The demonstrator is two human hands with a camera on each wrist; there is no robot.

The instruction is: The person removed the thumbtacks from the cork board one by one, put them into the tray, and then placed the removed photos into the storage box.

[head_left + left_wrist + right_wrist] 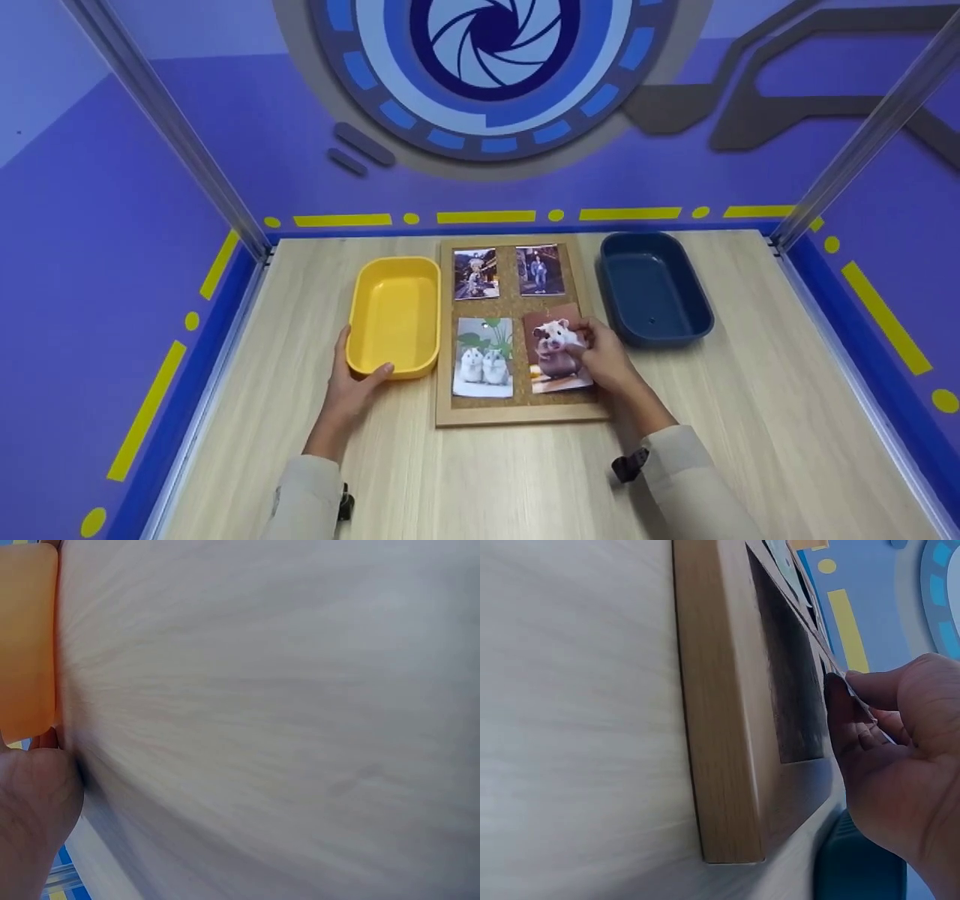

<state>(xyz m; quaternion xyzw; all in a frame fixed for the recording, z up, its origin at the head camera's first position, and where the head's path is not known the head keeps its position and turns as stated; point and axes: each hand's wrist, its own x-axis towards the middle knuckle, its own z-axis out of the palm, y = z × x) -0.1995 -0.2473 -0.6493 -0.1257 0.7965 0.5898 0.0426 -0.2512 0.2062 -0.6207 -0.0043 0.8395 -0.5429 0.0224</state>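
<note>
- A wood-framed corkboard (487,306) lies flat on a pale, wood-grained desk (487,480), four photo prints on or over its surface.
- A person's right hand (609,364) pinches a print of a single hamster (551,364) at its right edge, the grip closed on the paper, over the corkboard's near right quarter; whether the print's far side touches the cork cannot be told.
- The left hand (352,394) has its grip clamped round the near corner of a yellow tray (394,322), which stands just left of the corkboard.
- Also on the corkboard: a print of two hamsters (484,367), near left, and two prints of standing figures (476,274), far left and far right.
- A navy tray (652,285) sits just right of the corkboard.
- Blue-violet panels (247,135) rise beyond the corkboard and to either side, joined by metal posts (172,127) at its far left and far right.
- Beyond the corkboard, a yellow dash-and-dot band (486,217) runs below a round aperture emblem (495,30).
</note>
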